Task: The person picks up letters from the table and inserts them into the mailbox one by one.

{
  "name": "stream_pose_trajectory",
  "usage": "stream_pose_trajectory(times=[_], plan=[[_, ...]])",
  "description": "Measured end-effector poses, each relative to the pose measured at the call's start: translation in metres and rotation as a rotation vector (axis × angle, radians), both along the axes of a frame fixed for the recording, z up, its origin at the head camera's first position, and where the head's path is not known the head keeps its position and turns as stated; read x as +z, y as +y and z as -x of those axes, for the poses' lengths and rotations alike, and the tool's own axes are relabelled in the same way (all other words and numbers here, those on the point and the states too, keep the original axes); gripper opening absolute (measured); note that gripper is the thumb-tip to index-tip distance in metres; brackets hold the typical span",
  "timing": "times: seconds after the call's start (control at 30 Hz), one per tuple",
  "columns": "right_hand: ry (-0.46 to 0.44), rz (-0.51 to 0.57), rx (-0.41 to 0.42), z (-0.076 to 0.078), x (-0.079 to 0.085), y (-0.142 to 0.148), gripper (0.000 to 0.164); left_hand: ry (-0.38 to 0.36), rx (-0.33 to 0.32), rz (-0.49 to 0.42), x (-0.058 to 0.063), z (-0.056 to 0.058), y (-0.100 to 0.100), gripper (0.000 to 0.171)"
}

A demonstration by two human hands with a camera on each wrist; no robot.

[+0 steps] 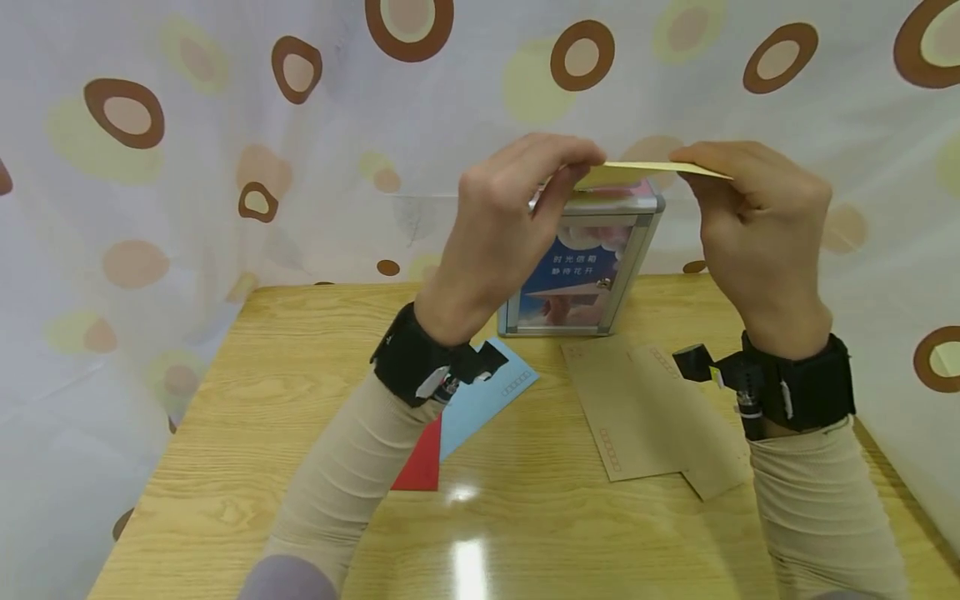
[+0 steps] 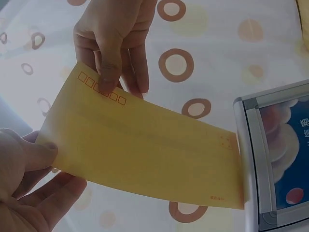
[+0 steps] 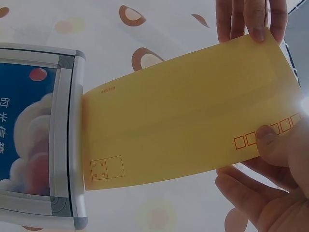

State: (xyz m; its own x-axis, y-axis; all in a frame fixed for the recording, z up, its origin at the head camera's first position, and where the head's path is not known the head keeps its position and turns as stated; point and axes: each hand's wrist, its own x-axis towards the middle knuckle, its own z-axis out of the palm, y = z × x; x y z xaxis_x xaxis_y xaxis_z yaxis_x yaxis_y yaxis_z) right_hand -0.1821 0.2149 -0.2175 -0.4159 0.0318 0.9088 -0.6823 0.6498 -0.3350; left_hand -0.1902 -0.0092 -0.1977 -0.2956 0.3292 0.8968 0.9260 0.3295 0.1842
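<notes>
A yellow envelope (image 2: pixel 145 150) with red postcode squares stands above the silver-framed letter box (image 1: pixel 630 292). My left hand (image 1: pixel 510 217) pinches one side edge near its upper end, thumb against fingers. On the opposite edge, by the postcode squares, the right hand (image 1: pixel 765 217) pinches it too. In the right wrist view the envelope's far end (image 3: pixel 89 140) meets the top of the letter box; whether it has entered a slot I cannot tell. The box front carries a blue panel with clouds and white characters.
Two brown envelopes (image 1: pixel 630 408) overlap on the wooden table (image 1: pixel 300 375), right of centre. Partly behind my left forearm lie a light blue envelope (image 1: pixel 487 400) and a red one (image 1: pixel 420 467). A patterned curtain (image 1: pixel 202 208) hangs behind the table.
</notes>
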Motion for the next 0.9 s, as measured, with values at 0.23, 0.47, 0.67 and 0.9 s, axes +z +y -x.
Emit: stream_pose_trajectory(times=[0.23,0.47,0.67,0.9], plan=[[0.018,0.014,-0.011,0.005,0.002,0.0,0.013,0.022,-0.001,-0.002,0.0,0.004,0.002,0.019],[-0.018,0.005,0.03,0.009,-0.004,0.002,0.013,0.001,0.018,0.015,-0.003,0.007,0.003,0.018],[-0.047,-0.038,0.013,0.013,-0.008,0.007,0.018,-0.03,0.024,0.029,-0.004,0.011,0.004,0.018],[-0.158,-0.053,-0.006,0.033,-0.007,0.007,0.018,-0.036,0.037,-0.001,-0.002,0.015,0.003,0.02]])
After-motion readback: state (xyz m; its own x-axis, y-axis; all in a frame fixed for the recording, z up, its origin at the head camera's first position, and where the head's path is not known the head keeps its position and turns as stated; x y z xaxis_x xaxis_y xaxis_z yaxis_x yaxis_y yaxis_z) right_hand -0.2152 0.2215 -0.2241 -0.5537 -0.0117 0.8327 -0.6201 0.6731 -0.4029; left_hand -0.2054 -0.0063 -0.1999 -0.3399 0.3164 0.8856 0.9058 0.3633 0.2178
